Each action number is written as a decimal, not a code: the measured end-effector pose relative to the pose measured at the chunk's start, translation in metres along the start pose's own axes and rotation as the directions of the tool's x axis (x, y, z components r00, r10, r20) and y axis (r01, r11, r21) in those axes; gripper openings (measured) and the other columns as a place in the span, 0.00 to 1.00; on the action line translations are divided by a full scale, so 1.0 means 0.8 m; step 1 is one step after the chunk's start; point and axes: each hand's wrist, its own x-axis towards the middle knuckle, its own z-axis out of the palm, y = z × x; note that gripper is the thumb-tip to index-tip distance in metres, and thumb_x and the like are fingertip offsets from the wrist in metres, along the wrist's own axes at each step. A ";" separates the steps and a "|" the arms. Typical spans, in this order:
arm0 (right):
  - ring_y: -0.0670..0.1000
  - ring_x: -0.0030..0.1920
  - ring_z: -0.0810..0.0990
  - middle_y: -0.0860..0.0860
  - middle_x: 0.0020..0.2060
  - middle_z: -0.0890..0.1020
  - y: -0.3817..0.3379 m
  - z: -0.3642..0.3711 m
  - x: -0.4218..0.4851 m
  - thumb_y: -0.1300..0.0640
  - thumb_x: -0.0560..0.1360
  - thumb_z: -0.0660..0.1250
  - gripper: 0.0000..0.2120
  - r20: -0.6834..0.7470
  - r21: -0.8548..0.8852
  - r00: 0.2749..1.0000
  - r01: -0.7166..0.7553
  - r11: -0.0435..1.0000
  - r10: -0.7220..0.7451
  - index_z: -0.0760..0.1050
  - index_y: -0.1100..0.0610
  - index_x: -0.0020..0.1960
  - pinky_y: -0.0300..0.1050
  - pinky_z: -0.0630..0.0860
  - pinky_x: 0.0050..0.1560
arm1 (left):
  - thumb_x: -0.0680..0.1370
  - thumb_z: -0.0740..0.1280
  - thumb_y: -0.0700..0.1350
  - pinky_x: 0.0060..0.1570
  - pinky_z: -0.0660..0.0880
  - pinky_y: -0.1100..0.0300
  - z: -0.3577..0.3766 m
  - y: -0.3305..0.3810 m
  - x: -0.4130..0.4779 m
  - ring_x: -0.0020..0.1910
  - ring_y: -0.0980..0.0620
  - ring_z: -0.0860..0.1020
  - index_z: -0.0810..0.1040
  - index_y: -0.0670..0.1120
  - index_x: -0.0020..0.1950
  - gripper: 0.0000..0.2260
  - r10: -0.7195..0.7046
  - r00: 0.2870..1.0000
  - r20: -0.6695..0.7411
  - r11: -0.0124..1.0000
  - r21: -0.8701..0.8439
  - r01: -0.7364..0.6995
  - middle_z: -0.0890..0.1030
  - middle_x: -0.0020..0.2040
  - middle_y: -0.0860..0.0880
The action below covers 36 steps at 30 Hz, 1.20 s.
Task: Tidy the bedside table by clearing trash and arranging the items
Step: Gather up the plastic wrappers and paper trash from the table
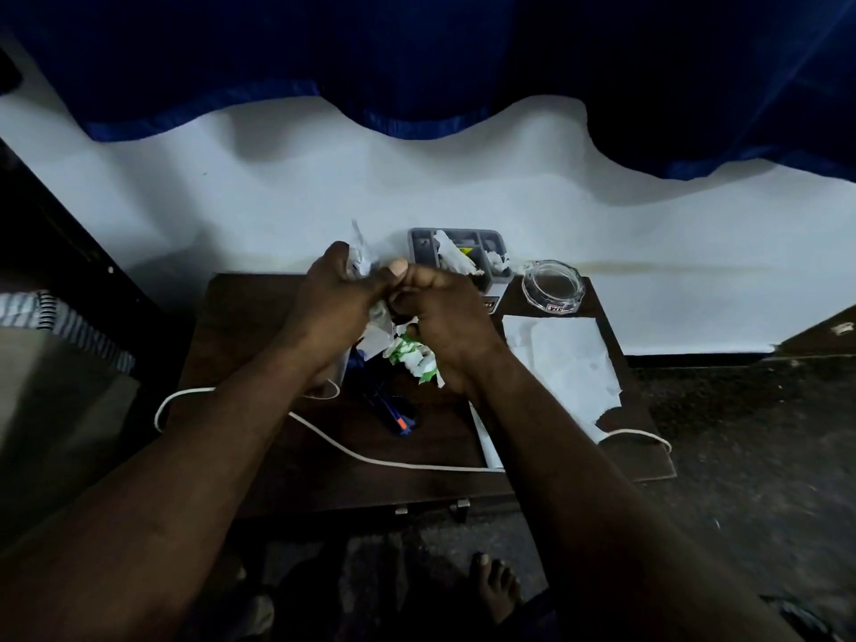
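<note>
Both my hands meet above the middle of the dark wooden bedside table (241,317). My left hand (333,308) is closed on crumpled clear and white wrappers (360,252) that stick up above the fingers. My right hand (444,312) is closed on a crumpled green-and-white wrapper (414,359) that hangs below the palm. White paper scraps sit between the two hands. A blue object with an orange mark (393,414) lies on the table under my wrists.
A grey compartment tray (456,254) with paper scraps stands at the table's back, a glass ashtray (553,287) to its right. Torn white paper (569,363) covers the right side. A white cable (361,454) crosses the front. A blue curtain hangs behind; bedding lies left.
</note>
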 end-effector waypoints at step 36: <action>0.53 0.51 0.84 0.48 0.45 0.86 0.043 -0.102 0.027 0.50 0.74 0.72 0.05 -0.238 -0.805 0.952 -0.083 0.587 -0.192 0.81 0.50 0.43 0.52 0.82 0.53 | 0.77 0.67 0.45 0.58 0.77 0.46 0.014 -0.024 0.020 0.62 0.38 0.78 0.81 0.47 0.63 0.15 0.148 0.960 0.238 0.266 0.925 -0.270 0.78 0.62 0.42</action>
